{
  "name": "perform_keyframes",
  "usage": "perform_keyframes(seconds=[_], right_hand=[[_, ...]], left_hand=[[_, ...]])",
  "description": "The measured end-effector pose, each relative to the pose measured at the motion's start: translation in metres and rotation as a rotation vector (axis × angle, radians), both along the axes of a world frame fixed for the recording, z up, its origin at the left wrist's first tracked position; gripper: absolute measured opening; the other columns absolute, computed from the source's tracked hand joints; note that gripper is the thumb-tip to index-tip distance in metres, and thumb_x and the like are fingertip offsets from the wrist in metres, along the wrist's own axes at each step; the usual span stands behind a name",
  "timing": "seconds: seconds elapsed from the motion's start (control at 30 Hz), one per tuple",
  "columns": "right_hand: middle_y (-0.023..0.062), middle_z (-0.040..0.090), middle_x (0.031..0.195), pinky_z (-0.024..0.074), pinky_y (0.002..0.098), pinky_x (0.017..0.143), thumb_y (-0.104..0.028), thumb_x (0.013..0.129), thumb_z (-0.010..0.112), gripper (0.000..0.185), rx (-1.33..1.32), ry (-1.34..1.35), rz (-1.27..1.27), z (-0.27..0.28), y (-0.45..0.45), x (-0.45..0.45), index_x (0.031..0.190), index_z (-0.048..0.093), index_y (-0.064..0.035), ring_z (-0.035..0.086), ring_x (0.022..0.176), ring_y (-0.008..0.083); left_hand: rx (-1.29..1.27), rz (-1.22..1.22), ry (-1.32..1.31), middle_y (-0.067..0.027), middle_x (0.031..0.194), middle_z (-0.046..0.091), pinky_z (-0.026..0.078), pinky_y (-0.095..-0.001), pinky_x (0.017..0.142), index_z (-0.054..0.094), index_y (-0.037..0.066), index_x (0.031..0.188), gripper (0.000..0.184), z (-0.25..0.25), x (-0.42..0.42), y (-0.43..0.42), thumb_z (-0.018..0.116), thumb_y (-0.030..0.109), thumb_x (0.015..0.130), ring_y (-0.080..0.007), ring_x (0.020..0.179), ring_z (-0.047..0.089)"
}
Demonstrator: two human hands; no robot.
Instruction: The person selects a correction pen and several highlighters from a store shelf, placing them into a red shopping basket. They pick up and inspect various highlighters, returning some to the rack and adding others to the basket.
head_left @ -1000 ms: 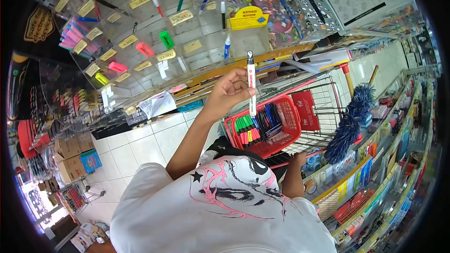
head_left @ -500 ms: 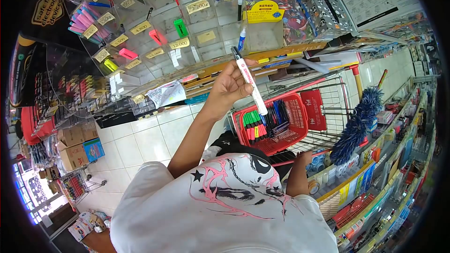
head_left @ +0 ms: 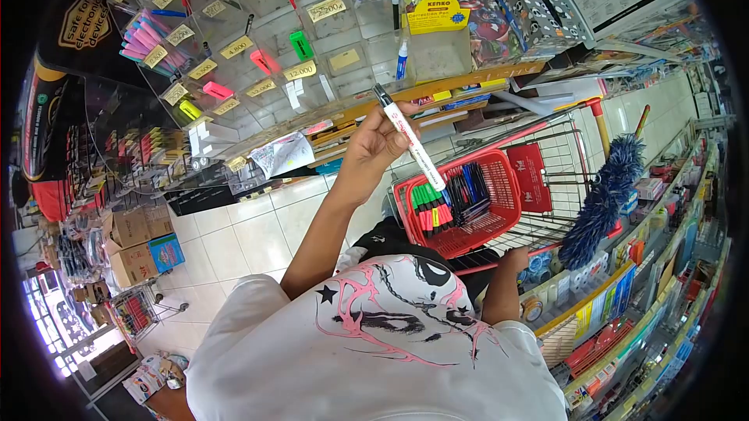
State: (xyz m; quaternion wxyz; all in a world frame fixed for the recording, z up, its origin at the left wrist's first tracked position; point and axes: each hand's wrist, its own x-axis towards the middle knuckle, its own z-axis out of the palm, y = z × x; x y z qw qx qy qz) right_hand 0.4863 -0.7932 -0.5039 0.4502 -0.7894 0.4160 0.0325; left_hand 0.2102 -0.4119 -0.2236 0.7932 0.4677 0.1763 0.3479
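White marker (head_left: 416, 147) pinched in the left hand (head_left: 373, 145).
Thumb and fingers grip its upper part, dark cap (head_left: 382, 95) jutting past them, barrel slanting down to the right. The right hand (head_left: 514, 259) is beside the cart (head_left: 546, 119), grip unclear; a red basket (head_left: 509, 184) of pens sits inside.

Four highlighters (head_left: 301, 46) are lying near rack's (head_left: 468, 77) front edge | two carts (head_left: 529, 179) are standing | one basket (head_left: 504, 175) is sitting | one duster (head_left: 601, 206) is showing | one marker (head_left: 413, 142) is being held
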Motion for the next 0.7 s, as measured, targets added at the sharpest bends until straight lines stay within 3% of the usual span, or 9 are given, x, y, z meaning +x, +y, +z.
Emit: perform_keyframes(seconds=[0.03, 0.1, 0.13, 0.27, 0.33, 0.5, 0.57, 0.7], right_hand=[[0.0143, 0.068, 0.074, 0.0551, 0.0377, 0.052, -0.02, 0.085, 0.055, 0.029, -0.002, 0.003, -0.003, -0.022, -0.016, 0.006, 0.079, 0.066, 0.0061, 0.066, 0.061, 0.0273], [0.0162, 0.068, 0.074, 0.0542, 0.039, 0.052, -0.023, 0.081, 0.056, 0.033, -0.269, 0.024, 0.346, -0.066, -0.048, 0.017, 0.077, 0.066, 0.0075, 0.067, 0.059, 0.0269], [0.018, 0.067, 0.069, 0.0534, 0.0394, 0.051, -0.024, 0.078, 0.055, 0.036, -0.074, 0.001, 0.081, -0.007, -0.008, 0.0, 0.074, 0.065, 0.01, 0.066, 0.058, 0.0268], [0.0178, 0.065, 0.066, 0.053, 0.0382, 0.049, -0.024, 0.077, 0.054, 0.036, -0.177, -0.023, 0.207, -0.023, -0.018, 0.004, 0.073, 0.064, 0.01, 0.065, 0.055, 0.0267], [0.0169, 0.063, 0.064, 0.0518, 0.0395, 0.046, -0.023, 0.077, 0.054, 0.035, -0.065, -0.03, 0.006, 0.001, 0.001, -0.001, 0.071, 0.062, 0.01, 0.061, 0.05, 0.0267], [0.0174, 0.061, 0.064, 0.0525, 0.0411, 0.04, -0.022, 0.076, 0.055, 0.036, 0.098, -0.137, -0.01, 0.001, 0.001, -0.006, 0.072, 0.059, 0.013, 0.058, 0.048, 0.0262], [0.0174, 0.062, 0.066, 0.0571, 0.0389, 0.043, -0.026, 0.077, 0.057, 0.039, 0.046, -0.117, 0.017, 0.007, 0.004, -0.008, 0.075, 0.06, 0.0127, 0.06, 0.051, 0.027], [0.0154, 0.061, 0.068, 0.0569, 0.0392, 0.046, -0.029, 0.077, 0.059, 0.039, -0.013, -0.115, 0.003, -0.004, -0.001, -0.009, 0.08, 0.06, 0.0097, 0.06, 0.057, 0.0271]], left_hand=[[0.001, -0.002, 0.011, -0.0052, 0.109, 0.059, 0.045, -0.0302, 0.092, 0.047, 0.004, 0.131, 0.044, -0.001, -0.001, -0.001, 0.063, 0.022, 0.094, -0.0124, 0.101, 0.056], [-0.006, 0.004, 0.019, -0.0053, 0.108, 0.059, 0.045, -0.0303, 0.092, 0.047, 0.004, 0.131, 0.044, 0.0, -0.002, -0.004, 0.063, 0.023, 0.095, -0.0126, 0.101, 0.056], [-0.006, 0.013, 0.022, -0.0053, 0.108, 0.059, 0.045, -0.0305, 0.092, 0.048, 0.004, 0.131, 0.044, 0.001, -0.002, -0.004, 0.062, 0.024, 0.095, -0.0129, 0.101, 0.056], [0.049, 0.03, 0.053, -0.0059, 0.104, 0.058, 0.048, -0.0339, 0.087, 0.048, 0.004, 0.129, 0.044, 0.003, -0.004, -0.006, 0.062, 0.028, 0.094, -0.0158, 0.095, 0.057], [0.055, 0.027, 0.084, -0.0062, 0.105, 0.059, 0.047, -0.0323, 0.088, 0.049, 0.004, 0.129, 0.043, 0.005, -0.007, -0.007, 0.062, 0.027, 0.095, -0.0155, 0.097, 0.057], [0.089, 0.045, 0.15, -0.0105, 0.114, 0.062, 0.046, -0.0332, 0.093, 0.046, 0.002, 0.132, 0.043, 0.002, -0.019, -0.003, 0.061, 0.018, 0.095, -0.017, 0.104, 0.059], [0.063, 0.124, 0.148, -0.0089, 0.106, 0.061, 0.048, -0.0339, 0.091, 0.041, 0.002, 0.137, 0.049, 0.004, -0.021, -0.004, 0.06, 0.019, 0.095, -0.017, 0.1, 0.059], [0.099, 0.126, 0.204, -0.0138, 0.112, 0.063, 0.048, -0.0365, 0.094, 0.03, 0.002, 0.144, 0.061, 0.002, -0.03, -0.003, 0.061, 0.01, 0.093, -0.0216, 0.107, 0.061]])
